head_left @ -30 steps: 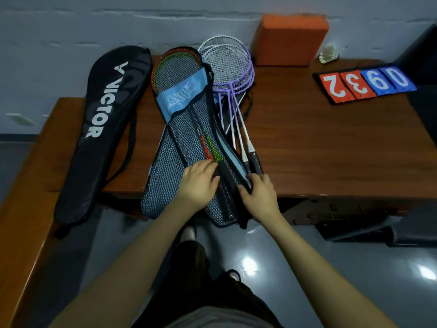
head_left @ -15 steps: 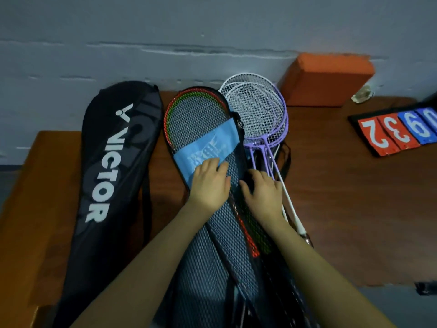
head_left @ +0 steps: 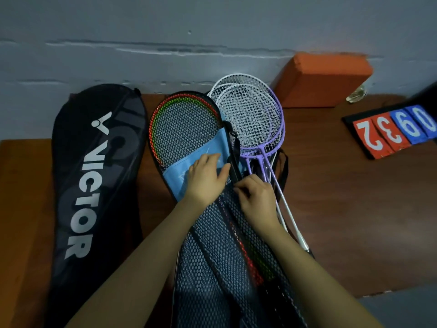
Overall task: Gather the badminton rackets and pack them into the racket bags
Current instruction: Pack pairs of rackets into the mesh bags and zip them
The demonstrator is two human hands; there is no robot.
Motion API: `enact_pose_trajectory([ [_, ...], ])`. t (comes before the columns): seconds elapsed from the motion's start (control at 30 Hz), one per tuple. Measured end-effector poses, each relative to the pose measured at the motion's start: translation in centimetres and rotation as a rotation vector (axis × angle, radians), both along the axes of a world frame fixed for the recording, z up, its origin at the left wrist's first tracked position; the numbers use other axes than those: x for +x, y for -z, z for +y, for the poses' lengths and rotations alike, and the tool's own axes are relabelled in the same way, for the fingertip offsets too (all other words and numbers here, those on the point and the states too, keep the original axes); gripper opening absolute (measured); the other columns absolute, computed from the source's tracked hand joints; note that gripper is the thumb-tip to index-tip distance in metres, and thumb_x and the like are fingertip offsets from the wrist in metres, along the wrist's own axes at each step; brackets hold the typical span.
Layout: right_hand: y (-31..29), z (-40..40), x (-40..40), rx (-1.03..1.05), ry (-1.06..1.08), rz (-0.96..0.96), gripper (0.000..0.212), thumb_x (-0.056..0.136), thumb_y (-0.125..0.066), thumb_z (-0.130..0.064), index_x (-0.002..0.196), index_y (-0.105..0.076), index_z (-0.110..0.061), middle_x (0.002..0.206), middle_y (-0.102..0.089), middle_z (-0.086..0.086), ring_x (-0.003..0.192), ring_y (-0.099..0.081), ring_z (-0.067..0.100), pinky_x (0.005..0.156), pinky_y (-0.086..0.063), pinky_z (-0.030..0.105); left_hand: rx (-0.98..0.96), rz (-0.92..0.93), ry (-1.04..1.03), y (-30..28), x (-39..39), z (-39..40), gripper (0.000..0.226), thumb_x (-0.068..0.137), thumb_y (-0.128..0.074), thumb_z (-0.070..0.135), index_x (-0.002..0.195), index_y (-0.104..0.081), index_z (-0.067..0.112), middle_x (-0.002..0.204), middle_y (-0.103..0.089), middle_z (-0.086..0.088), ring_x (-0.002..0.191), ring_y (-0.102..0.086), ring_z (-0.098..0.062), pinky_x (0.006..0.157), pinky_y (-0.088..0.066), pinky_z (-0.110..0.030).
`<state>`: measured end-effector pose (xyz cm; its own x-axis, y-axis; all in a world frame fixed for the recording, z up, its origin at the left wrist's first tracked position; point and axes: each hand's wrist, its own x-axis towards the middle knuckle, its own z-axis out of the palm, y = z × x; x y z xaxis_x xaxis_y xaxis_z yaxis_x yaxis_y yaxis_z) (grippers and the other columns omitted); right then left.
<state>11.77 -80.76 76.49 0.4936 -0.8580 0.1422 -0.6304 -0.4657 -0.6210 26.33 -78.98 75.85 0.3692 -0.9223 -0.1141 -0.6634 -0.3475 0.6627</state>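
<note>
Left hand [head_left: 205, 178] is lying flat with fingers pretty much straight on the light blue panel [head_left: 189, 171] of the mesh racket bag [head_left: 212, 263], pressing it down near the middle of the frame. Right hand [head_left: 257, 197] sits just beside it to the right, fingers curled in at the bag's dark edge strip [head_left: 233, 157], looks like it's pinching something small there, probably the zipper pull, but it's too small to say for sure. The mesh bag runs from the frame's centre down to the bottom edge, and you can see red and green rackets [head_left: 182, 129] already inside it through the netting, heads pointing up toward the wall [head_left: 165, 31]. Right next to it, touching its right edge, are the purple and white rackets [head_left: 253, 114] stacked loosely on the counter [head_left: 343, 197], heads up by the wall and shafts running down under the right wrist. Over on the left side of the frame lies the black Victor bag [head_left: 94, 185], flat, well apart from both hands. Upper right has an orange block [head_left: 321, 79] against the wall, a shuttlecock [head_left: 356, 94] just right of it, and a flip scoreboard [head_left: 395, 131] with red and blue number cards at the right edge.
</note>
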Motion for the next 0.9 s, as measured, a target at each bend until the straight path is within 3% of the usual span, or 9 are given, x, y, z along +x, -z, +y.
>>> enact_pose_trajectory([
  [0.1, -0.9, 0.8, -0.8, 0.001, -0.096, -0.052, 0.006, 0.077, -0.068, -0.001, 0.078, -0.066, -0.007, 0.077, -0.063, 0.006, 0.068, -0.060, 0.026, 0.066, -0.049, 0.046, -0.061, 0.207, -0.114, -0.9, -0.3, 0.0, 0.050, 0.090, -0.053, 0.040, 0.129, -0.048, 0.010, 0.122, -0.055, -0.009, 0.106, -0.055, -0.020, 0.095, -0.045, -0.037],
  [0.17, -1.3, 1.5, -1.5, -0.009, -0.129, -0.071, 0.006, 0.077, -0.069, -0.003, 0.077, -0.066, -0.008, 0.076, -0.063, 0.005, 0.070, -0.060, 0.025, 0.066, -0.048, 0.044, -0.095, 0.245, -0.173, -1.5, -0.6, 0.1, 0.051, 0.086, -0.061, 0.038, 0.127, -0.050, 0.011, 0.110, -0.058, -0.005, 0.089, -0.058, -0.014, 0.081, -0.047, -0.026],
  [0.23, -1.5, 2.1, -2.2, -0.013, -0.147, -0.096, 0.005, 0.077, -0.070, -0.004, 0.077, -0.067, -0.009, 0.077, -0.064, 0.004, 0.071, -0.061, 0.023, 0.066, -0.048, 0.040, -0.098, 0.234, -0.204, -1.9, -0.9, 0.3, 0.051, 0.082, -0.066, 0.036, 0.125, -0.052, 0.011, 0.104, -0.060, -0.003, 0.085, -0.057, -0.014, 0.076, -0.044, -0.023],
  [0.47, -2.6, 3.5, -3.3, 0.006, -0.208, -0.154, 0.002, 0.077, -0.070, -0.007, 0.077, -0.068, -0.009, 0.077, -0.066, 0.002, 0.075, -0.061, 0.017, 0.069, -0.043, 0.036, -0.071, 0.190, -0.241, -3.6, -2.4, 1.6, 0.049, 0.078, -0.071, 0.034, 0.119, -0.056, 0.012, 0.101, -0.064, -0.001, 0.089, -0.060, -0.017, 0.080, -0.051, -0.031],
  [0.57, -3.0, 4.2, -3.4, 0.031, -0.234, -0.183, 0.003, 0.077, -0.071, -0.006, 0.077, -0.069, -0.008, 0.077, -0.066, 0.002, 0.076, -0.059, 0.012, 0.070, -0.043, 0.032, -0.073, 0.155, -0.277, -4.1, -2.7, 2.4, 0.034, 0.082, -0.066, 0.019, 0.115, -0.060, 0.011, 0.098, -0.066, -0.003, 0.085, -0.062, -0.019, 0.079, -0.052, -0.032],
  [0.67, -3.4, 4.5, -3.9, 0.180, -0.242, -0.311, 0.001, 0.079, -0.070, -0.003, 0.079, -0.070, -0.004, 0.080, -0.065, 0.004, 0.078, -0.058, 0.008, 0.074, -0.046, 0.023, -0.145, 0.277, -0.376, -4.7, -3.0, 3.6, 0.028, 0.082, -0.064, 0.007, 0.110, -0.064, 0.008, 0.084, -0.066, -0.003, 0.079, -0.064, -0.019, 0.077, -0.054, -0.037],
  [0.77, -3.5, 4.4, -4.7, 0.274, -0.184, -0.380, 0.015, 0.083, -0.069, -0.012, 0.097, -0.069, -0.007, 0.093, -0.062, 0.001, 0.089, -0.058, 0.010, 0.083, -0.046, 0.023, -0.225, 0.417, -0.419, -5.4, -3.0, 4.9, 0.027, 0.082, -0.062, -0.001, 0.110, -0.064, 0.002, 0.088, -0.068, -0.013, 0.083, -0.066, -0.021, 0.082, -0.055, -0.038],
  [0.9, -3.0, 3.8, -5.2, 0.386, -0.033, -0.189, 0.043, 0.085, -0.067, -0.027, 0.125, -0.055, -0.018, 0.110, -0.057, -0.004, 0.097, -0.054, 0.009, 0.086, -0.045, 0.025, -0.305, 0.509, -0.474, -6.1, -3.0, 6.8, 0.027, 0.081, -0.063, -0.003, 0.108, -0.064, 0.003, 0.083, -0.065, -0.001, 0.072, -0.062, -0.004, 0.067, -0.052, -0.010],
])
